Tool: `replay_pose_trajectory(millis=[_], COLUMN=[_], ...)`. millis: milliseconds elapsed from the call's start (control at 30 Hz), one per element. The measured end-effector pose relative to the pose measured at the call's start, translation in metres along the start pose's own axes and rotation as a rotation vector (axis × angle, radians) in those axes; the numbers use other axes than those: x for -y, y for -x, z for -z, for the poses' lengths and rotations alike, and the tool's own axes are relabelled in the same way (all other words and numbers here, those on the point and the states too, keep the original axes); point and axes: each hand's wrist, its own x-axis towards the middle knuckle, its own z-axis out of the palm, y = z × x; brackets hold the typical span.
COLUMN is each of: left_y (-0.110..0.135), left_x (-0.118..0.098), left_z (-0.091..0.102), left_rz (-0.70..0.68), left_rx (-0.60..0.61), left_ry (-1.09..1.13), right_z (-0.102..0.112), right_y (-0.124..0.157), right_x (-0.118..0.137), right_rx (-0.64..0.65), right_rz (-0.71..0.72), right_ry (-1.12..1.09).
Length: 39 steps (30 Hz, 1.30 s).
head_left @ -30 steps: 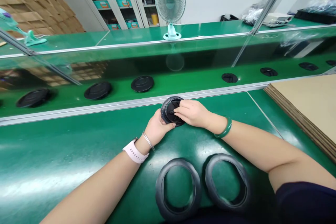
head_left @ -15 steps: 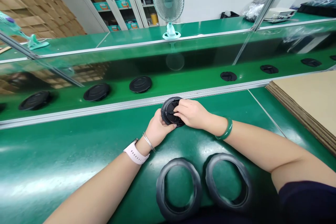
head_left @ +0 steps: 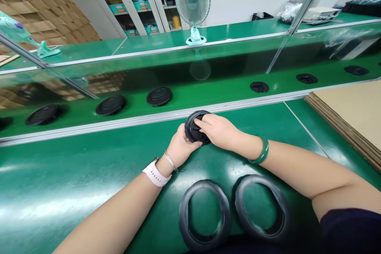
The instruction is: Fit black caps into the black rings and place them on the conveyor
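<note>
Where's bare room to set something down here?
Bare green mat lies between the aluminium rail and left forearm, and between the right forearm and cardboard stack. Crowded: black disc between left hand and right hand, two rubber rings below.

The bare left forearm reaches in from 7 o'clock and the bare right forearm from about 4 o'clock, the two meeting just above the middle of the view. The left hand sits cupped and tilted (its fingertips are out of sight), while the right hand lies palm-down just beside it, fingers stretched toward 9 o'clock.
</note>
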Motion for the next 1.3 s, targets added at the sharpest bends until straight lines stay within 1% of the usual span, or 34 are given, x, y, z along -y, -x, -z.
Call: replay_pose_trajectory(millis=[100,167,233,267,333,367,400,433,500,567,633,767,900,967,1033,1100,1167,1233,1300], left_y=[0.0,0.0,-0.001,-0.001,-0.003,-0.003,-0.003,-0.003,-0.002,-0.001,0.0,0.0,0.001,0.001,0.001,0.0,0.0,-0.001,-0.001], left_x=[-0.004,-0.005,-0.006,-0.006,-0.006,-0.006,-0.006,-0.005,-0.004,-0.001,0.003,0.009,0.006,0.003,0.001,-0.001,-0.004,-0.006,-0.008], left_z=[-0.001,-0.001,-0.002,-0.002,-0.002,-0.002,-0.002,-0.003,-0.002,-0.001,0.0,0.003,0.002,0.002,0.002,0.003,0.004,0.004,0.003], left_rz=[0.028,0.047,0.053,0.052,0.041,0.033,0.03,0.034,0.041,0.024,-0.034,-0.137,-0.17,-0.17,-0.156,-0.131,-0.106,-0.093,-0.093], left_rx=[0.013,0.019,0.016,0.008,-0.019,-0.037,-0.051,-0.056,-0.042,-0.023,-0.021,-0.033,-0.044,-0.058,-0.092,-0.137,-0.164,-0.165,-0.165], left_ry=[0.018,0.041,0.083,0.108,0.159,0.175,0.179,0.173,0.134,0.077,0.02,-0.063,-0.123,-0.163,-0.204,-0.232,-0.254,-0.271,-0.283], right_z=[0.001,0.003,0.006,0.007,0.006,0.005,0.002,-0.002,-0.009,-0.015,-0.016,-0.011,-0.009,-0.01,-0.01,-0.009,-0.007,-0.005,-0.005], right_y=[-0.004,-0.006,-0.007,-0.007,-0.005,-0.004,-0.004,-0.003,-0.003,-0.005,-0.007,-0.01,-0.011,-0.011,-0.01,-0.008,-0.006,-0.005,-0.004], right_x=[0.004,0.006,0.006,0.006,0.003,0.0,-0.003,-0.007,-0.014,-0.019,-0.019,-0.011,-0.008,-0.009,-0.011,-0.014,-0.016,-0.017,-0.017], right_rx=[0.084,0.114,0.078,0.023,-0.142,-0.221,-0.268,-0.272,-0.196,-0.138,-0.158,-0.189,-0.203,-0.198,-0.166,-0.086,0.003,0.043,0.035], right_rz=[-0.025,-0.039,-0.051,-0.078,-0.208,-0.305,-0.407,-0.5,-0.629,-0.686,-0.721,-0.776,-0.826,-0.833,-0.799,-0.721,-0.657,-0.647,-0.669], right_ry=[0.044,0.039,-0.001,-0.037,-0.135,-0.195,-0.269,-0.357,-0.539,-0.674,-0.74,-0.804,-0.749,-0.765,-0.908,-1.133,-1.292,-1.344,-1.357])
